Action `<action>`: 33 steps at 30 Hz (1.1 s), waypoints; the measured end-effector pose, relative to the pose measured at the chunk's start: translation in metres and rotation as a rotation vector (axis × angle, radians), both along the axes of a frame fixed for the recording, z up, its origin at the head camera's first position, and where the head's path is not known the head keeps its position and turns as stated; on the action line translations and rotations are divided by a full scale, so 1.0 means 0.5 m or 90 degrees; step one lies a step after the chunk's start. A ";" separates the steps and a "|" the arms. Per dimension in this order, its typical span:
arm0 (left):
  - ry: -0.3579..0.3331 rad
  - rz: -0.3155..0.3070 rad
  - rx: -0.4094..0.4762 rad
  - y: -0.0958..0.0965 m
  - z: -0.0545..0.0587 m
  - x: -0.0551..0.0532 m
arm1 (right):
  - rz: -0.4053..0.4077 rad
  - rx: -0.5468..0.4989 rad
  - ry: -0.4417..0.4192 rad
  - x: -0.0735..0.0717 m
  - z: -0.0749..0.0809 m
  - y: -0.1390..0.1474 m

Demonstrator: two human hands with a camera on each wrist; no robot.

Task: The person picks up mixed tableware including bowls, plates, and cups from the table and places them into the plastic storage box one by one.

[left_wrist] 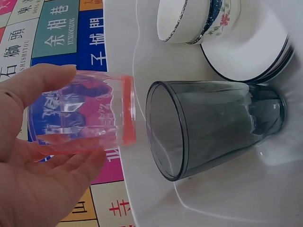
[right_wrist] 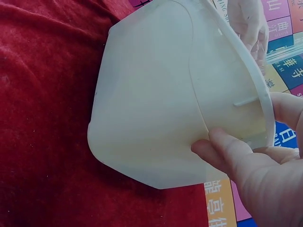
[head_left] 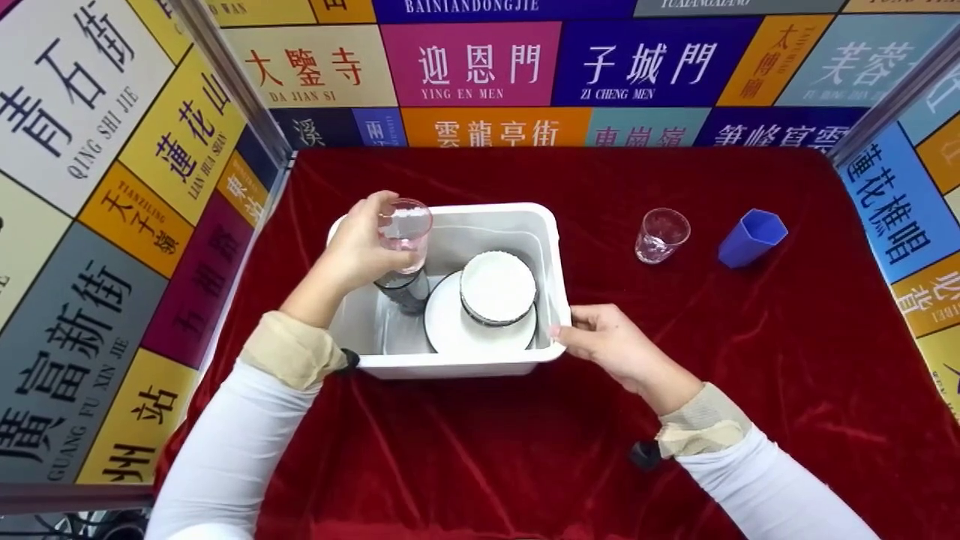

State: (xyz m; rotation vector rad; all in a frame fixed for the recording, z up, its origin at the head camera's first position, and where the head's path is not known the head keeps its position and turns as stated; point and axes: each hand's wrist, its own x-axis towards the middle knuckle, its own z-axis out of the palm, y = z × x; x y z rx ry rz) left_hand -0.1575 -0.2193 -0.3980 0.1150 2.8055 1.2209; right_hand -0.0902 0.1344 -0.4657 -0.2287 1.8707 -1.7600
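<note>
My left hand (head_left: 365, 244) grips a clear pink-tinted cup (left_wrist: 90, 111) between thumb and fingers. In the left wrist view the cup is apart from a tall grey see-through glass (left_wrist: 213, 123), which stands inside the white plastic bin (head_left: 450, 361). A stack of white bowls (head_left: 498, 287) with a patterned rim rests on white plates (head_left: 450, 334) with dark edges, also in the bin. My right hand (head_left: 619, 345) holds the bin's front right corner, thumb at the rim and fingers against the outer wall (right_wrist: 156, 94).
To the right of the bin, a clear glass (head_left: 661, 235) and a blue angular cup (head_left: 752, 238) sit on the red velvet cloth (head_left: 600, 465). Printed panels (head_left: 480, 64) with street names close off the back and both sides.
</note>
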 end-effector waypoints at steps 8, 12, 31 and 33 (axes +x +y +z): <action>-0.016 -0.007 0.001 -0.004 -0.003 -0.004 | -0.007 -0.009 -0.004 0.002 -0.001 -0.001; -0.021 -0.012 -0.015 -0.005 -0.004 -0.008 | -0.008 -0.011 -0.003 0.002 -0.002 -0.001; -0.101 -0.035 -0.086 -0.017 -0.011 -0.029 | -0.008 -0.019 -0.002 0.002 -0.003 0.000; -0.104 -0.043 -0.096 -0.018 -0.014 -0.031 | -0.007 -0.019 -0.004 0.002 -0.002 0.001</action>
